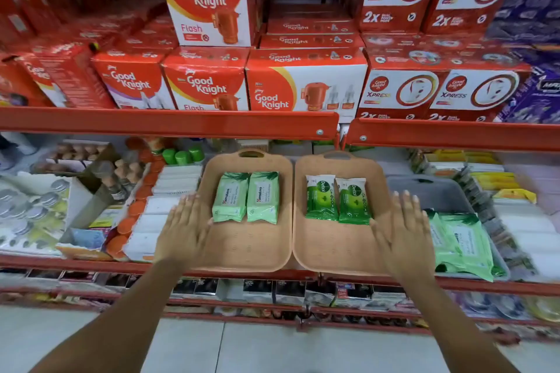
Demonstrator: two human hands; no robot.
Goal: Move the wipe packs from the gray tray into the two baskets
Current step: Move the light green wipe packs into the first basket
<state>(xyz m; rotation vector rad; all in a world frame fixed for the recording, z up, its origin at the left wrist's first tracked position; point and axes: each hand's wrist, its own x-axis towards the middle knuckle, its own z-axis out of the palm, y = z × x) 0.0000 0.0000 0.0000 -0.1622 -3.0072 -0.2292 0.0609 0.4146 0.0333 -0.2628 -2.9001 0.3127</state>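
Two tan baskets sit side by side on the red shelf. The left basket (248, 248) holds two pale green Himalaya wipe packs (246, 197). In the right basket (333, 248) lie two dark green Dettol wipe packs (338, 199). Further right, the gray tray (424, 188) holds light green wipe packs (460, 241) at its near end. My left hand (185, 227) hovers flat with fingers spread over the left basket's left rim. My right hand (403, 230) is spread the same way between the right basket and the gray tray. Neither hand holds anything.
The shelf above (169, 123) carries red Good Knight boxes (209, 6) overhanging the baskets. White packs (169, 188), orange lids and green bottles (181, 156) crowd the left side. Yellow and white packets (500, 185) sit right of the tray. Lower shelves hold dark boxes.
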